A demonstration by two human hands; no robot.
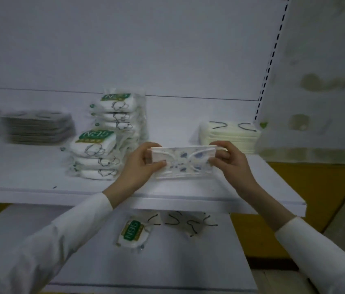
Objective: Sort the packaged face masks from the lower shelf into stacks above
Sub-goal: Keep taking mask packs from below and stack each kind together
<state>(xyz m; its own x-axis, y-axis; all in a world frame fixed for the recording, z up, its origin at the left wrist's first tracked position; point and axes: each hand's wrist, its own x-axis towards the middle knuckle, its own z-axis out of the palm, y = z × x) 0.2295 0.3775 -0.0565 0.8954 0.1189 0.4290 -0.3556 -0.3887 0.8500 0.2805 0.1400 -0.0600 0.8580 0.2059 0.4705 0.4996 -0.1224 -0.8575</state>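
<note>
1. On the white lower shelf (167, 262) lie a green-labelled white packaged mask (134, 232) and, just to its right, loose cream masks with black ear loops (185, 224).
2. Over the front of the white upper shelf (40, 187), the left hand (139, 164) and right hand (230, 159) hold a clear packet of blue-patterned white masks (185, 163). Each hand's fingers pinch one end, thumb in front.
3. Farther back on the upper shelf stand two stacks of green-labelled packs (95, 153), a cream mask stack (229, 134) to the right, and a blurred grey stack (38, 128) far left.
</note>
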